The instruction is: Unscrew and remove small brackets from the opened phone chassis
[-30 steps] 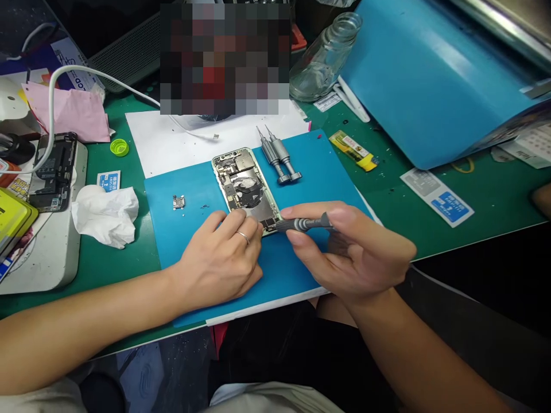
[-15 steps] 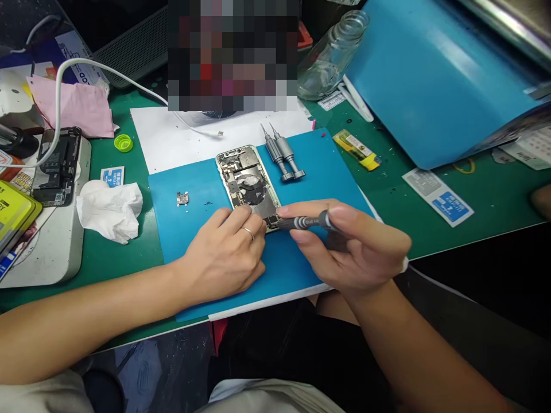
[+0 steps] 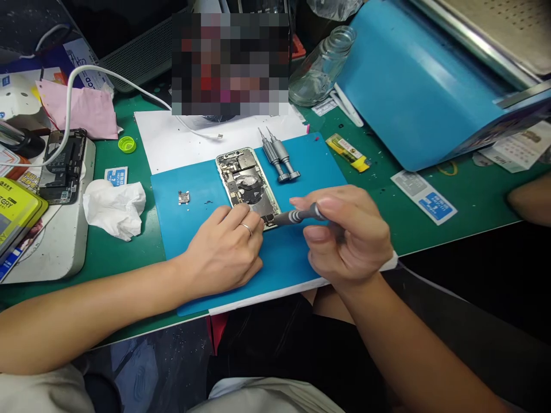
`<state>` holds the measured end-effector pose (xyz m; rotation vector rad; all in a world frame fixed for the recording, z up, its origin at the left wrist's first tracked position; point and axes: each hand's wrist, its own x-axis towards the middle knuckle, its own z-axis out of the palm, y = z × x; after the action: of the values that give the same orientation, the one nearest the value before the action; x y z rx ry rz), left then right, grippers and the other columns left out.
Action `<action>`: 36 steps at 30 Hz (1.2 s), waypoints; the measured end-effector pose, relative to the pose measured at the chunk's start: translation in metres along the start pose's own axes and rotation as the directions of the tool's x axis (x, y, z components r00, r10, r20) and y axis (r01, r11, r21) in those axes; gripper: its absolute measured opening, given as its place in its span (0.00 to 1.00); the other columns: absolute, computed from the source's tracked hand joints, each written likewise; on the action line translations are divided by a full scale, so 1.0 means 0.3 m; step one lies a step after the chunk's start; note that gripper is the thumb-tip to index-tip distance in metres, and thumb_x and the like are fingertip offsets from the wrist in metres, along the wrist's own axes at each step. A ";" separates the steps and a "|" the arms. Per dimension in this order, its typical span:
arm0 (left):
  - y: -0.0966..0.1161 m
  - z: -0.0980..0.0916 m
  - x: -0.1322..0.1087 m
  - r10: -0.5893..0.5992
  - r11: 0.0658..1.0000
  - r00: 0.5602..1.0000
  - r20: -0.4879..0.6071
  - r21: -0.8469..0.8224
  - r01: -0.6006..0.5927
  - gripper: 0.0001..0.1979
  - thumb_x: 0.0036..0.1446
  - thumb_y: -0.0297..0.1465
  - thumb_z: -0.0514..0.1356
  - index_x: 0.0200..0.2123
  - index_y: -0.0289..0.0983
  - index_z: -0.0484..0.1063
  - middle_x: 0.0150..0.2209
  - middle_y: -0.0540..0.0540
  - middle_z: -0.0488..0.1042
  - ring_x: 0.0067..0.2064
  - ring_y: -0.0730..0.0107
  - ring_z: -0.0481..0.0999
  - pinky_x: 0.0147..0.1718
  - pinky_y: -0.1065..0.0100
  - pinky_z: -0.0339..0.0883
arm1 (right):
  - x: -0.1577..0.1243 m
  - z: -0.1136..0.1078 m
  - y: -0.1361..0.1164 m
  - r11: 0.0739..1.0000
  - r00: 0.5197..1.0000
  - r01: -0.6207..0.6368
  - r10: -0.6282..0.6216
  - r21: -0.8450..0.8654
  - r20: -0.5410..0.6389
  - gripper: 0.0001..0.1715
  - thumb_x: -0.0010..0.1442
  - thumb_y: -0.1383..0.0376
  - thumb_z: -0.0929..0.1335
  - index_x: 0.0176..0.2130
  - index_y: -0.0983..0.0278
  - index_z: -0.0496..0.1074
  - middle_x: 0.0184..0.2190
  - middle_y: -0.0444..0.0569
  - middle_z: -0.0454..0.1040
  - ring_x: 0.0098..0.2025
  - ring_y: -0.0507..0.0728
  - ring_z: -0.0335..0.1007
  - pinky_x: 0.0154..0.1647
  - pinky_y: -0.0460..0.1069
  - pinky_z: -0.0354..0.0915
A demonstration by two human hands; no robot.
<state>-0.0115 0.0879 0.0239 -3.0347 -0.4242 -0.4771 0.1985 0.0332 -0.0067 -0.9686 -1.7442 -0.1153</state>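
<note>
An opened phone (image 3: 267, 201), its inner parts bare, lies on a blue mat (image 3: 284, 258). My left hand (image 3: 228, 244), a ring on one finger, is closed at its lower left edge; the fingertips are partly hidden behind the knuckles. In my right hand (image 3: 350, 235) is a grey screwdriver (image 3: 297, 216), tilted, its tip end over the phone's lower right corner. An index finger rests at the screwdriver's cap, while the thumb stands a little off the shaft. Whether the tip touches a screw is too small to tell.
Two grey screwdrivers (image 3: 279, 155) lie right of the phone; a small metal part (image 3: 184, 197) lies left. Around the mat are a crumpled tissue (image 3: 115, 209), a glass jar (image 3: 321, 69), a white cable (image 3: 71, 103) and a blue box (image 3: 400, 86). Another person's arm (image 3: 531, 198) shows at right.
My right thumb has come away from the screwdriver's shaft, and the fingers have shifted back along it. My left hand stays at the phone. The whole view has moved slightly.
</note>
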 end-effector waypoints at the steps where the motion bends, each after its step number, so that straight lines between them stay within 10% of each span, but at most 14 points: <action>1: 0.000 -0.001 0.000 0.000 1.000 1.000 0.010 -0.001 0.000 0.18 0.67 0.31 0.54 0.49 0.24 0.76 0.44 0.34 0.77 0.47 0.51 0.74 0.40 0.57 0.63 | -0.002 -0.001 0.000 1.000 1.000 -0.016 0.015 -0.021 -0.019 0.31 0.67 0.66 0.68 0.67 0.52 0.65 0.40 0.49 0.76 0.41 0.57 0.75 0.37 0.54 0.78; 12: -0.005 0.001 0.000 -0.014 0.999 1.000 0.025 -0.041 0.015 0.18 0.66 0.29 0.54 0.52 0.23 0.75 0.52 0.31 0.76 0.51 0.50 0.73 0.43 0.55 0.68 | 0.026 0.007 -0.007 0.999 1.000 0.005 -0.006 0.049 0.013 0.32 0.68 0.70 0.65 0.68 0.54 0.62 0.50 0.50 0.81 0.52 0.60 0.78 0.50 0.60 0.77; 36: -0.014 0.000 -0.007 -0.006 0.991 1.000 0.007 -0.135 0.007 0.17 0.65 0.28 0.55 0.51 0.23 0.75 0.53 0.31 0.77 0.51 0.52 0.75 0.47 0.55 0.74 | 0.042 0.021 -0.011 0.999 1.000 -0.013 0.013 0.039 0.019 0.25 0.71 0.66 0.63 0.65 0.56 0.66 0.42 0.52 0.79 0.44 0.58 0.77 0.41 0.56 0.76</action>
<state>-0.0145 0.0915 0.0233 -3.1662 -0.4189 -0.5163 0.1907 0.0411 0.0025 -0.9552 -1.7505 -0.0640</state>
